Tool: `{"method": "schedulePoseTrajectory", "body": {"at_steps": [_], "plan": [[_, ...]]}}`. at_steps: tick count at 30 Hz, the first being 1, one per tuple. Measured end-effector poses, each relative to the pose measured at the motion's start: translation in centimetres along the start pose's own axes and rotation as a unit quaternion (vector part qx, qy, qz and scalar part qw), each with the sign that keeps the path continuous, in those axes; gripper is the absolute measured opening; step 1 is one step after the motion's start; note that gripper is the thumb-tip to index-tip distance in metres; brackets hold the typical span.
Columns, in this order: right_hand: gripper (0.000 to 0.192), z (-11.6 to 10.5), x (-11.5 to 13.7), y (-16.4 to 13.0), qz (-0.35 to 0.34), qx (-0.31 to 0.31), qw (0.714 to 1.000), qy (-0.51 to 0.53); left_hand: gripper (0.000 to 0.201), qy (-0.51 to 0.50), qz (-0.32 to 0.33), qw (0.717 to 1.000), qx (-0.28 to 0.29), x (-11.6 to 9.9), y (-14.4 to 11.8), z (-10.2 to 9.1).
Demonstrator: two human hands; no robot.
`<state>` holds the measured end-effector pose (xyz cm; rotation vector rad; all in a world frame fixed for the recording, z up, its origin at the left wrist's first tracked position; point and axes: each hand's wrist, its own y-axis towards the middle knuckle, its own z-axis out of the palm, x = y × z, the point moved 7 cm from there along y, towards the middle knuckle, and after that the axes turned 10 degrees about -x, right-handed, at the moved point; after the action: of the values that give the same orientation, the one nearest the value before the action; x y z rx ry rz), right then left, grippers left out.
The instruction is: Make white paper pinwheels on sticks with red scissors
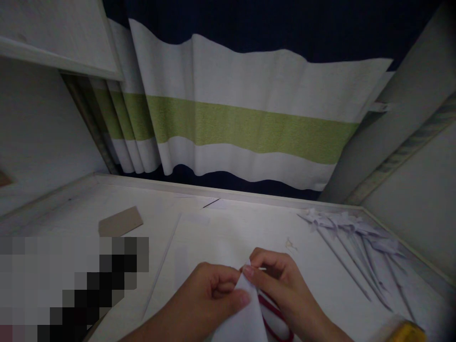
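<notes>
Both grips are closed on a folded white paper point(245, 316): left hand point(210, 297) pinches its near-left edge, right hand point(276, 280) its tip, low over the white worktop point(221, 228). Folded paper pieces point(356, 232) lie far right.

- The left hand point(213, 297) and right hand point(281, 285) are bare, with no gloves or rings showing.
- Both forearms are uncovered; no sleeves reach them.
- Fingernails are short and unpainted.

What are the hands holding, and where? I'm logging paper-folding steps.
A folded white paper piece, pinched at its top point by the fingers of the left hand and right hand.
</notes>
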<state>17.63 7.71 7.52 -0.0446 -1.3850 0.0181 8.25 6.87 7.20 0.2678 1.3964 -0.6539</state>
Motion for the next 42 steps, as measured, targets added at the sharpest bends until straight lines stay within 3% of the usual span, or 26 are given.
{"method": "schedulePoseTrajectory", "body": {"at_steps": [7, 13, 17, 23, 35, 38, 39, 42], "plan": [[0.019, 0.0, 0.0, -0.3, 0.004, -0.003, 1.000, -0.001, 0.019, 0.061, -0.002, 0.998, -0.021, 0.6, 0.2, -0.7], [0.023, -1.1, 0.6, 0.2, -0.026, -0.049, 0.998, -0.042, 0.028, 0.091, -0.033, 0.995, 0.021, 1.4, -0.1, -0.4], [0.023, -1.3, 0.4, 0.5, -0.007, -0.055, 0.997, -0.048, 0.028, 0.085, -0.036, 0.996, 0.011, 1.4, 0.0, -0.5], [0.023, -1.0, 0.2, 0.9, 0.009, -0.027, 0.997, -0.070, 0.029, 0.030, -0.062, 0.997, 0.018, 1.5, 0.1, -0.5], [0.030, -1.0, -0.6, 1.1, 0.028, -0.011, 0.996, -0.088, 0.031, 0.053, -0.056, 0.996, -0.032, 1.8, 0.5, -1.6], [0.022, -0.7, -0.2, 0.8, 0.016, 0.018, 0.997, -0.079, 0.029, 0.022, -0.039, 0.999, -0.032, 1.3, 0.8, -1.7], [0.025, -0.5, -0.1, 0.6, 0.015, 0.030, 0.996, -0.087, 0.028, 0.009, -0.034, 0.999, -0.037, 1.0, 1.0, -1.8], [0.078, -0.2, 0.2, -0.2, 0.009, 0.053, 0.987, -0.149, 0.031, -0.029, -0.021, 0.997, -0.065, 0.1, 1.4, -2.5]]}}
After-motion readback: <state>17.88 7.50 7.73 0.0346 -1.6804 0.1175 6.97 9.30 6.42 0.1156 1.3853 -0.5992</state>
